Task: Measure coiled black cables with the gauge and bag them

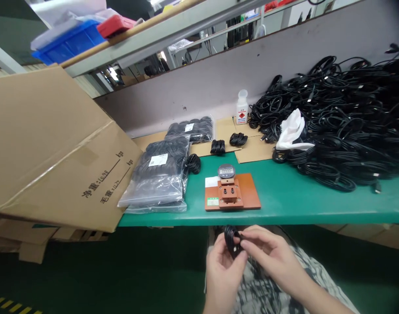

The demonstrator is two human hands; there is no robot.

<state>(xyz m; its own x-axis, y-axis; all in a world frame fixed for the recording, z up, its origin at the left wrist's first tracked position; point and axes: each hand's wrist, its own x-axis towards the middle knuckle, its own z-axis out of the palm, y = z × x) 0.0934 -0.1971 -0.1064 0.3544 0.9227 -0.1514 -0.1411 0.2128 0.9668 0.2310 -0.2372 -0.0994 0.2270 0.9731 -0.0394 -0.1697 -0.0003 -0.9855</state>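
Note:
A small coiled black cable is held over my lap, just in front of the table edge. My left hand grips the coil between thumb and fingers. From the other side, my right hand pinches the cable near a small light-coloured connector tip; its fingertips partly hide that end. Beyond my hands, on the green table, stands an orange-brown measuring fixture with a round digital gauge on it. Further back lie several bundled black cables, one bundle on cardboard and another bundle beside the bags.
Clear bags of coiled cables lie left of the fixture, next to an open cardboard box. At the right spreads a large heap of black cables with a white cloth on it. A white bottle stands by the back wall.

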